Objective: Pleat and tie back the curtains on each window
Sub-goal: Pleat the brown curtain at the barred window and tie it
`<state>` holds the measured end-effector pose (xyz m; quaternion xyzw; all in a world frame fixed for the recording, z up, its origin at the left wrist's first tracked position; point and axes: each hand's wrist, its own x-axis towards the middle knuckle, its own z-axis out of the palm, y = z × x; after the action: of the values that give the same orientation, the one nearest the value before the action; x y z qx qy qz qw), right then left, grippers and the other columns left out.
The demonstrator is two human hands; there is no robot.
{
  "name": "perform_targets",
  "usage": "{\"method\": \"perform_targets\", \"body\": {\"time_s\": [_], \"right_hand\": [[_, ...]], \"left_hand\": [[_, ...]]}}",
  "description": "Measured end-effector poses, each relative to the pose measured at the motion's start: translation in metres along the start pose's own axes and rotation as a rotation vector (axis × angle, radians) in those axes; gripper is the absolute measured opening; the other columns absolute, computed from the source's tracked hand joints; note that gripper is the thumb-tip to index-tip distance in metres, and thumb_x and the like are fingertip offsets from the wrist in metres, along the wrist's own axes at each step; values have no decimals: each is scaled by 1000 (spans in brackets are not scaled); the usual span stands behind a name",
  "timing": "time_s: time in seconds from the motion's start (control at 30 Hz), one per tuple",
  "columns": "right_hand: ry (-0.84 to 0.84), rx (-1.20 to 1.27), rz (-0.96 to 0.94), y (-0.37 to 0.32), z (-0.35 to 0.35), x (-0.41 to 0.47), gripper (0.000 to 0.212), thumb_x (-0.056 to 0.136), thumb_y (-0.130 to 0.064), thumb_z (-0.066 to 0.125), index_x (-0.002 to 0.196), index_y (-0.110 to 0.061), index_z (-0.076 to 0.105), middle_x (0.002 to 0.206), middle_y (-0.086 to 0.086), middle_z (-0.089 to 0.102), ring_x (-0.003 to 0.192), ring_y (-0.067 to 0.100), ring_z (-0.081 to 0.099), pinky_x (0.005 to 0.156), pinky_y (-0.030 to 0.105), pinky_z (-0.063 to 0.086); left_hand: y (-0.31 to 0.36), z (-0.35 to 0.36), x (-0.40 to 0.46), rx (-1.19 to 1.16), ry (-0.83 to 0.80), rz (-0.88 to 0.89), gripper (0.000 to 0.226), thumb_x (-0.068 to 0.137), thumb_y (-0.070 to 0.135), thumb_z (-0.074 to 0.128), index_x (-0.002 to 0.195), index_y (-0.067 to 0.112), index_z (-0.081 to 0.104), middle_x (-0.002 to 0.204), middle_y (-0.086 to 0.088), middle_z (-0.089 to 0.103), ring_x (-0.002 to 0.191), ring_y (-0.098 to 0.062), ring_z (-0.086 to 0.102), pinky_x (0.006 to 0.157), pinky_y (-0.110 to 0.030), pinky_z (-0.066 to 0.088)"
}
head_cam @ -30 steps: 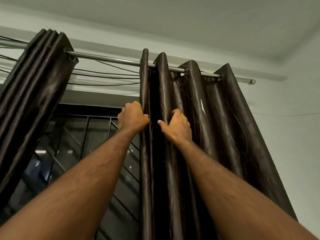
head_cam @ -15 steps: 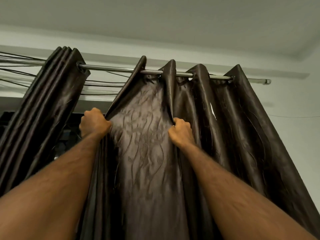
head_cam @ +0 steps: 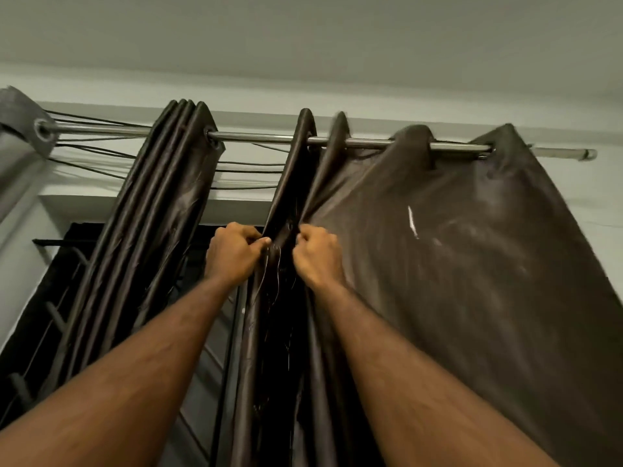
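A dark brown satin curtain (head_cam: 472, 281) hangs by eyelets from a metal rod (head_cam: 263, 139). Its right part is stretched out flat; its left edge is bunched into narrow folds. My left hand (head_cam: 232, 254) is shut on the curtain's left edge fold. Just to its right, my right hand (head_cam: 318, 254) is shut on the neighbouring fold, so both fists sit close together with a dark gap of cloth between them. A second brown curtain (head_cam: 151, 230) hangs pleated tight further left on the same rod.
A grey curtain (head_cam: 20, 143) hangs at the far left of the rod. Several thin cables (head_cam: 246, 170) run along the wall behind the rod. A dark window with a metal grille (head_cam: 54, 315) lies behind the curtains. The rod's end (head_cam: 588, 154) sits near the right wall.
My left hand has moved right to meet my right hand, folding the spread panel between them into a narrow pleat. The curtain's right part now hangs spread flat. The view has shifted right and up.
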<state>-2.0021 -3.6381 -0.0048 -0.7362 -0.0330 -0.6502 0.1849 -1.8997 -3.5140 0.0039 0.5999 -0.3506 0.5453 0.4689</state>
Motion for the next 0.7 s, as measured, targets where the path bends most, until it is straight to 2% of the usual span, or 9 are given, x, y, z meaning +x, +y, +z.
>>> {"method": "perform_targets", "body": {"time_s": [0.07, 0.17, 0.3, 0.37, 0.43, 0.5, 0.57, 0.63, 0.7], "right_hand": [[-146, 27, -60, -17, 19, 10, 20, 92, -17, 50, 76, -13, 62, 89, 13, 71, 92, 34, 65, 72, 35, 46], [-247, 34, -72, -29, 22, 24, 20, 90, -17, 54, 75, -15, 67, 87, 9, 71, 90, 26, 66, 77, 34, 53], [-317, -66, -85, -21, 9, 33, 25, 86, -23, 58, 61, -19, 61, 82, 6, 70, 87, 28, 67, 78, 38, 56], [-345, -78, -70, -17, 1, 31, 21, 85, -27, 56, 70, -21, 70, 86, 7, 72, 87, 27, 68, 79, 38, 58], [-408, -41, -60, -15, -11, 24, 23, 90, -19, 53, 83, -19, 75, 80, 8, 68, 76, 24, 64, 64, 29, 53], [-531, 51, -10, -9, -27, 16, 25, 99, -8, 46, 97, -17, 69, 71, 3, 58, 61, 16, 52, 45, 20, 42], [-592, 168, 61, 6, -46, 9, 30, 102, -7, 44, 109, -25, 67, 77, 0, 60, 63, 13, 54, 42, 15, 44], [-391, 179, 43, 31, -55, 13, 32, 97, -8, 52, 114, -25, 74, 97, -1, 71, 87, 17, 68, 70, 24, 61], [66, -67, -13, 54, -68, 19, 20, 92, -22, 64, 108, -24, 75, 111, -3, 69, 103, 16, 65, 91, 37, 58]], "left_hand": [[-1, -1, 2, -31, -29, 22, 25, 80, 46, 66, 71, 24, 76, 63, 1, 69, 67, -23, 67, 64, -36, 55], [3, 1, 3, -168, -29, 49, 34, 79, 31, 61, 46, 24, 54, 46, 3, 46, 52, -15, 43, 55, -32, 37], [10, 7, -3, -340, -17, -30, 31, 75, 31, 55, 65, 7, 72, 64, -21, 64, 62, -15, 51, 58, -41, 43], [17, 13, -8, -370, 13, -51, 37, 84, 34, 57, 62, 6, 69, 59, -17, 61, 58, -16, 49, 58, -40, 41], [23, 20, -11, -364, 29, -42, 49, 94, 36, 63, 56, 6, 63, 52, -8, 53, 52, -16, 46, 55, -34, 38], [27, 25, -11, -367, 24, -19, 41, 94, 35, 69, 64, 6, 71, 56, -6, 63, 55, -21, 59, 58, -34, 48], [30, 29, -10, -342, -10, 10, 27, 91, 27, 72, 72, 10, 75, 65, -9, 71, 66, -27, 69, 63, -37, 56], [31, 34, -9, -244, -22, 22, 21, 91, 18, 71, 72, 9, 74, 68, -11, 71, 70, -27, 69, 66, -36, 56], [30, 39, -8, -146, -21, 21, 23, 91, 18, 68, 70, 9, 72, 67, -10, 69, 72, -26, 67, 71, -38, 58]]}}
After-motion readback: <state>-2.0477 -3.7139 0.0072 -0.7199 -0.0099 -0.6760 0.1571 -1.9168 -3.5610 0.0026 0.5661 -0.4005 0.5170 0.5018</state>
